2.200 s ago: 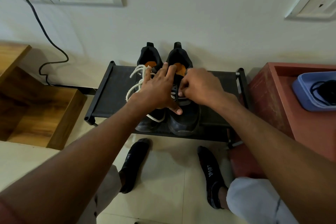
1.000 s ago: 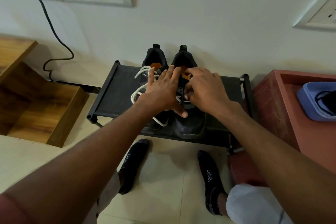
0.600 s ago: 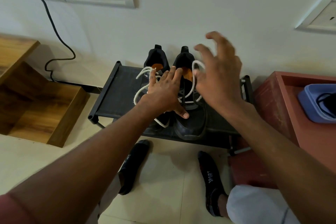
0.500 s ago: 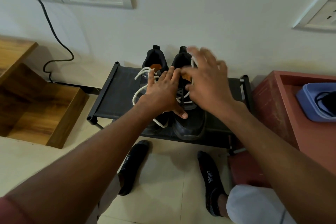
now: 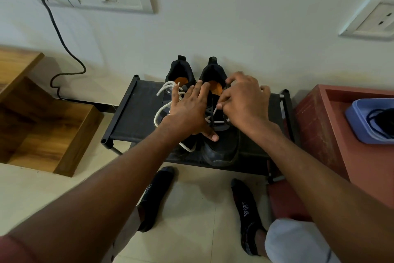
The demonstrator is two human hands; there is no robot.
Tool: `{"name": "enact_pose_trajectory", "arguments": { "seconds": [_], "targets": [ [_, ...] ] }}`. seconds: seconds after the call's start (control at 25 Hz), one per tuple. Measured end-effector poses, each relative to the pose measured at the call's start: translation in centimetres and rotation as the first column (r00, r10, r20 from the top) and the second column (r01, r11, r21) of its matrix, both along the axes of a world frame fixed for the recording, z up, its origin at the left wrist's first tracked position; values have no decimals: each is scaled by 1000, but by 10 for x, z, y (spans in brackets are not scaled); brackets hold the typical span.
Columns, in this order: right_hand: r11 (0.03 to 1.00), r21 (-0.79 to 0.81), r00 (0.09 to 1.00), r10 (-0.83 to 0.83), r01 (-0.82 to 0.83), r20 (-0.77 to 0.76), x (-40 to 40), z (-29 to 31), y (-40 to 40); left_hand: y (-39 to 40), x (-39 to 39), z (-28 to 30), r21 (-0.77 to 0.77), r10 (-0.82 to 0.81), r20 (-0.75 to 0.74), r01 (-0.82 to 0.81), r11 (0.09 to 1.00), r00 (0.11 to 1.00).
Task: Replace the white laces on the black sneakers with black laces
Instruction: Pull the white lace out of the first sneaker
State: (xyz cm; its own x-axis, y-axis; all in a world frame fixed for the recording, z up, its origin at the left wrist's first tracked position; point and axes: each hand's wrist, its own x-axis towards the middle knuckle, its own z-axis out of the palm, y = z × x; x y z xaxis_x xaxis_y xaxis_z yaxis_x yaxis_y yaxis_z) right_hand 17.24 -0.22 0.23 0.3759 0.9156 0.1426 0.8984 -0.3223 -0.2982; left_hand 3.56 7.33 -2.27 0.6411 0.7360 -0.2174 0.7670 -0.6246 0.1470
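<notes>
Since half a second before, the right hand [image 5: 245, 102] had dropped from the heel of the right sneaker [image 5: 219, 134] to its eyelets, where its fingers pinched the white lace [image 5: 215, 111]. The left hand [image 5: 189, 111] had stayed flat, fingers spread, pressing across both black sneakers, its thumb on the right one's toe. The left sneaker [image 5: 180, 72] lay under it, its loosened white lace [image 5: 164, 105] spilling beside the wrist. Both shoes stood on a low black shoe rack [image 5: 136, 113] against the wall. A blue tray [image 5: 362, 122] holding something black and corded sat on the red counter [image 5: 332, 134].
</notes>
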Motion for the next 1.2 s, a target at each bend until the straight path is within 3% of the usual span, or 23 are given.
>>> {"name": "enact_pose_trajectory", "arguments": {
  "seconds": [0.08, 0.16, 0.2, 0.24, 0.28, 0.36, 0.44, 0.52, 0.68, 0.84, 0.92, 1.04, 1.12, 1.2],
  "targets": [
    [960, 229, 985, -142, 160, -94, 6, 12, 1, 0, 0, 1, -1, 1, -2, -1, 1000, 1000],
    [804, 498, 944, -247, 325, -218, 15, 28, 1, 0, 0, 2, -4, -6, -9, 6, 1000, 1000],
    [749, 576, 944, -230, 328, -238, 19, 33, 0, 0, 0, 2, -4, -7, -14, 7, 1000, 1000],
    [758, 601, 965, -151, 253, -216, 21, 35, 1, 1, 0, 2, -5, -7, -19, 7, 1000, 1000],
    [820, 555, 985, -52, 136, -164, 21, 34, 1, 1, 0, 2, -5, -8, -24, 7, 1000, 1000],
    [969, 216, 989, 135, -119, -64, 18, 24, 0, 2, 1, 1, 0, -14, -19, 14, 1000, 1000],
    [951, -178, 967, 255, -251, 1, 10, 12, -2, 2, 0, 1, 1, -18, -7, 18, 1000, 1000],
    [919, -303, 960, 276, -251, 44, 3, 1, -3, 2, -1, 0, 3, -18, -6, 18, 1000, 1000],
    [950, -216, 963, 251, -225, 98, -3, -7, -1, 1, 0, -1, -2, -19, -7, 19, 1000, 1000],
    [987, -107, 992, 122, -121, 10, 2, -4, 1, 1, 0, 1, -6, -13, -2, 13, 1000, 1000],
    [991, 128, 994, -15, 29, -104, 4, 1, 2, 0, 1, 2, -9, -7, -2, 7, 1000, 1000],
    [843, 489, 961, -105, 222, -255, 3, 17, 7, 2, 1, 0, -17, -7, 2, 7, 1000, 1000],
    [842, 497, 956, -67, 209, -287, 12, 24, 11, 2, -1, -2, -5, -21, -3, 21, 1000, 1000],
    [957, 289, 973, 62, 5, -222, 20, 17, 8, 3, -2, -1, -2, -46, -2, 46, 999, 999]
  ]
}}
